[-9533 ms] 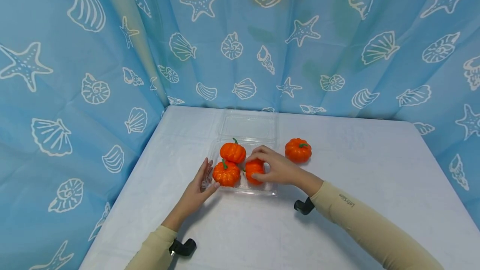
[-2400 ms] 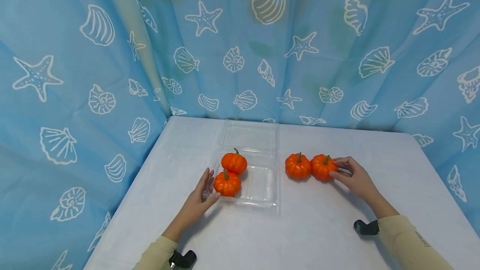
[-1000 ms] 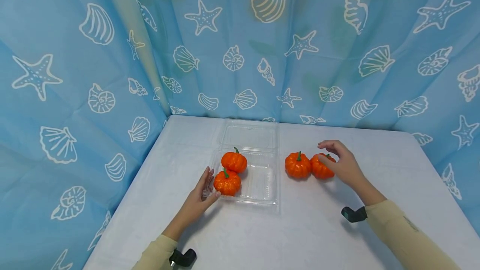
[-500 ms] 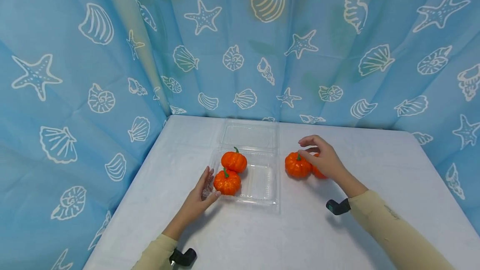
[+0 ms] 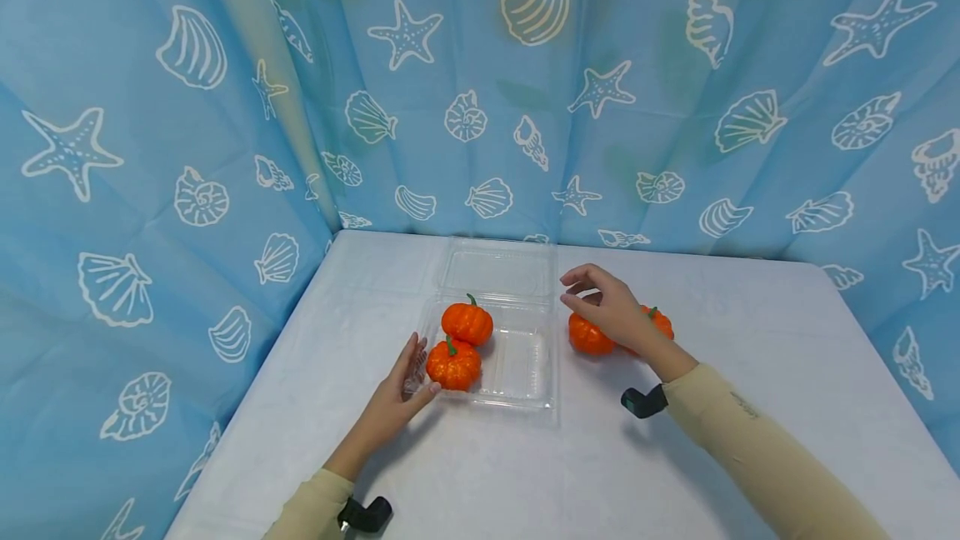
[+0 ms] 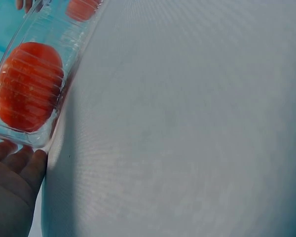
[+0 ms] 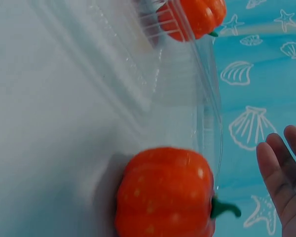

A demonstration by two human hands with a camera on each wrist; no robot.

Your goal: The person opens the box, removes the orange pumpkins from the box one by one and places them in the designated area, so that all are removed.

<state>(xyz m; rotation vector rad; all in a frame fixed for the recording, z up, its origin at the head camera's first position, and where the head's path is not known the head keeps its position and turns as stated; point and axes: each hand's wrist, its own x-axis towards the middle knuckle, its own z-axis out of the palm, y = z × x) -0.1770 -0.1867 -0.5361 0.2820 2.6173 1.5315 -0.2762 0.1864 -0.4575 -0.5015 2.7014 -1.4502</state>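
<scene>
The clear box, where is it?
In the head view, the clear box sits on the table, left of two loose pumpkins, the left hand at its side.

Your left grip [image 6: 12,185] sits at the lower left, its fingers extended and touching the near end of the clear plastic container [image 6: 50,131]. Through the ribbed wall you see a rounded orange-red pumpkin [image 6: 29,86] inside. A paler second pumpkin [image 6: 83,9] is cut off by the top edge; you can't tell whether it lies in or behind the plastic. Fingertips [image 6: 27,5] poke in at the upper left, before blue cloth [image 6: 2,24]. The white tabletop [image 6: 177,123] fills the rest, shadowed beside your fingers.
</scene>
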